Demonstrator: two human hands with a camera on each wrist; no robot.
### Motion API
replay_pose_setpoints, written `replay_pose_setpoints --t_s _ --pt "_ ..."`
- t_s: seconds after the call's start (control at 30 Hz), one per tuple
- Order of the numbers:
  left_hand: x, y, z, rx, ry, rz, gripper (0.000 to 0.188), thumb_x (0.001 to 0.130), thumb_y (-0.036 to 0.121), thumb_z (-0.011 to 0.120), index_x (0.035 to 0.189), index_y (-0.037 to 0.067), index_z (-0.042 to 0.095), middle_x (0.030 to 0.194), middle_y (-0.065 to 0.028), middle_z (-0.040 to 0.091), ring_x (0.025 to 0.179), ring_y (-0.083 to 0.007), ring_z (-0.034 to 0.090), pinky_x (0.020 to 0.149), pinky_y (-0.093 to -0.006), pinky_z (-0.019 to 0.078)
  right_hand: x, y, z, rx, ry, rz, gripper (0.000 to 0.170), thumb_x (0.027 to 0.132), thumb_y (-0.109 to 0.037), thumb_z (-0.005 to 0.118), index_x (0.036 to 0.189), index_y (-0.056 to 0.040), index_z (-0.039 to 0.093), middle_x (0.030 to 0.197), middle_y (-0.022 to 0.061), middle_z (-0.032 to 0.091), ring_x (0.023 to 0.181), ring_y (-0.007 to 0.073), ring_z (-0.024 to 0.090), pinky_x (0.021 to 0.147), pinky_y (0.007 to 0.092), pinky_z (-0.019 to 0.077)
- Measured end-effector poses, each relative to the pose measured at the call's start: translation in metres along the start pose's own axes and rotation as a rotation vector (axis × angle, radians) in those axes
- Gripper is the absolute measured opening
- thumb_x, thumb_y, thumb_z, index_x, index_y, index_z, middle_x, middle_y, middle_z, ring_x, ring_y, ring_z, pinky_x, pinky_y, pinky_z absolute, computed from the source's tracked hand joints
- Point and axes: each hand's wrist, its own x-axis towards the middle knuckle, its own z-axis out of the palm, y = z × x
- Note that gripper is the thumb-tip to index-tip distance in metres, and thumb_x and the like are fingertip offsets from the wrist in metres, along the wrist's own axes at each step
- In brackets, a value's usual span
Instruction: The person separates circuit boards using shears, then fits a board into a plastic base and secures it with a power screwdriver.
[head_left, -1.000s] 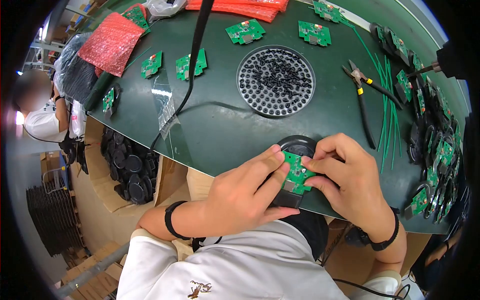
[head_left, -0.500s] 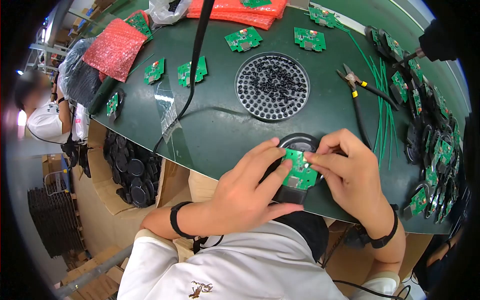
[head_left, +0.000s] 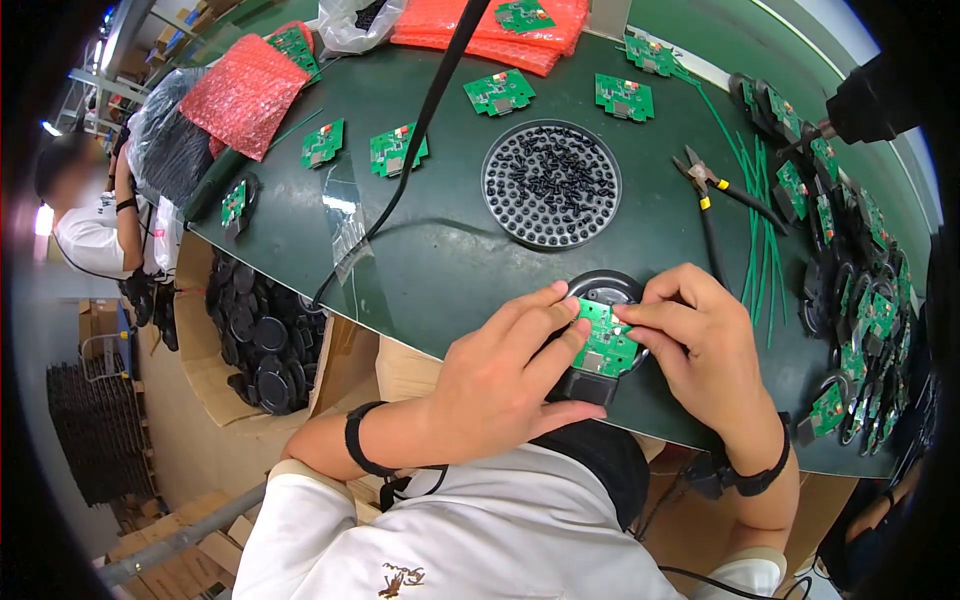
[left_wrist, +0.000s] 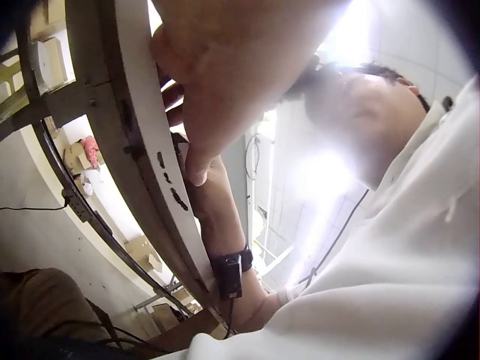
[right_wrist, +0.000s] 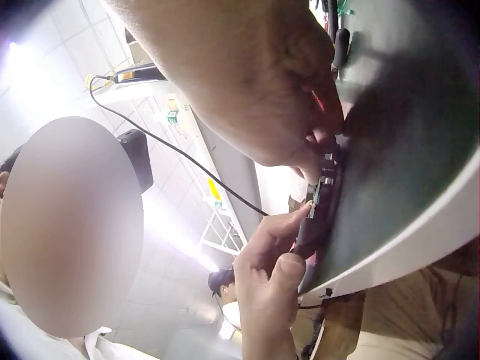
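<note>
A green circuit board [head_left: 606, 343] lies on a black round-topped housing [head_left: 606, 285] at the table's front edge. My left hand [head_left: 506, 368] grips the housing and board from the left, its fingertips on the board's upper left side. From the right, my right hand [head_left: 700, 345] has thumb and index finger pinched at the board's upper right edge. In the right wrist view the board [right_wrist: 315, 196] shows edge-on between the right hand [right_wrist: 255, 82] and the left hand [right_wrist: 271, 281]. The left wrist view shows the left hand [left_wrist: 225, 75], with its work hidden.
Behind the housing stands a round dish [head_left: 552, 185] of black screws. Cutters [head_left: 712, 190] and green wires [head_left: 765, 240] lie right of it, then piled assemblies [head_left: 865, 320]. A black cable [head_left: 425, 125] crosses the left side. A driver [head_left: 870, 100] hangs at upper right.
The right fingers have shifted on the board, with the thumb moving up from its lower right side. The board sits lower and flatter on the housing. The head view has shifted slightly.
</note>
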Motion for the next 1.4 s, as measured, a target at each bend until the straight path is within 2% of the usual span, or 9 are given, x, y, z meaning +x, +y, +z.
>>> replay_pose_setpoints --t_s 0.3,0.53,0.6,0.63,0.67,0.73,0.77,0.97,1.4 --pt "-0.001 0.002 0.001 -0.040 0.063 -0.018 0.074 0.063 0.040 0.097 0.119 -0.001 0.070 0.127 -0.0194 0.066 0.120 -0.0401 0.068 0.096 -0.0449 0.0588 0.000 0.007 -0.005 0.037 -0.038 -0.068 0.027 0.077 0.006 0.078 0.102 -0.0041 0.079 0.094 0.0098 0.065 0.082 0.0276 0.067 0.071 0.0379 0.0554" --pt "0.015 0.003 -0.018 -0.099 0.049 -0.036 0.068 0.068 0.040 0.096 0.116 -0.001 0.070 0.123 -0.0204 0.069 0.110 -0.0375 0.071 0.093 -0.0423 0.0593 0.003 -0.007 -0.019 0.081 -0.134 -0.139 0.046 0.065 0.005 0.082 0.108 -0.0085 0.078 0.101 0.0072 0.065 0.090 0.0274 0.068 0.075 0.0363 0.0567" --pt "0.025 0.007 -0.026 -0.144 -0.048 -0.134 0.065 0.071 0.040 0.095 0.114 -0.002 0.070 0.117 -0.0210 0.070 0.102 -0.0369 0.072 0.088 -0.0407 0.0596 0.002 -0.002 -0.010 -0.056 0.006 -0.213 0.047 0.063 0.005 0.083 0.107 -0.0095 0.078 0.101 0.0066 0.065 0.089 0.0266 0.068 0.073 0.0363 0.0566" --pt "0.030 0.005 -0.026 -0.159 -0.031 -0.140 0.060 0.073 0.039 0.095 0.110 -0.002 0.069 0.109 -0.0196 0.070 0.094 -0.0363 0.071 0.082 -0.0404 0.0589 0.002 0.000 -0.007 -0.067 0.058 -0.218 0.046 0.063 0.006 0.084 0.106 -0.0087 0.079 0.099 0.0069 0.065 0.085 0.0245 0.068 0.070 0.0351 0.0558" --pt "0.034 0.004 -0.026 -0.158 -0.024 -0.143 0.060 0.073 0.039 0.095 0.110 -0.002 0.069 0.109 -0.0196 0.070 0.094 -0.0363 0.071 0.082 -0.0404 0.0589 0.002 0.002 -0.004 -0.068 0.054 -0.223 0.046 0.063 0.006 0.084 0.106 -0.0087 0.079 0.099 0.0069 0.065 0.085 0.0245 0.068 0.070 0.0351 0.0558" --pt "0.041 0.004 -0.026 -0.171 -0.028 -0.163 0.056 0.074 0.036 0.095 0.106 -0.001 0.069 0.101 -0.0164 0.069 0.090 -0.0352 0.070 0.077 -0.0414 0.0572 0.002 0.005 -0.002 0.066 0.148 -0.139 0.046 0.065 0.008 0.083 0.107 -0.0082 0.080 0.096 0.0076 0.064 0.080 0.0224 0.068 0.068 0.0333 0.0545" --pt "0.043 0.008 -0.025 -0.169 0.000 -0.171 0.045 0.076 0.026 0.093 0.102 -0.001 0.068 0.094 -0.0148 0.066 0.085 -0.0360 0.068 0.073 -0.0424 0.0556 0.004 0.006 -0.003 0.084 0.157 -0.147 0.044 0.068 0.006 0.086 0.109 -0.0079 0.080 0.092 0.0082 0.063 0.077 0.0208 0.067 0.066 0.0318 0.0531" --pt "0.051 0.013 -0.020 -0.046 0.054 -0.147 0.028 0.079 0.007 0.085 0.099 0.001 0.068 0.091 -0.0153 0.066 0.082 -0.0382 0.067 0.069 -0.0443 0.0537 0.005 0.008 -0.003 0.075 0.204 -0.140 0.039 0.071 -0.002 0.090 0.109 -0.0080 0.081 0.088 0.0081 0.063 0.075 0.0204 0.066 0.065 0.0308 0.0516" --pt "0.047 0.012 -0.023 -0.021 0.045 -0.118 0.030 0.078 0.007 0.085 0.104 0.001 0.070 0.097 -0.0136 0.069 0.088 -0.0353 0.071 0.073 -0.0422 0.0571 0.002 0.006 -0.003 0.085 0.234 -0.179 0.042 0.070 0.001 0.089 0.110 -0.0096 0.082 0.090 0.0082 0.064 0.075 0.0198 0.067 0.064 0.0310 0.0533"
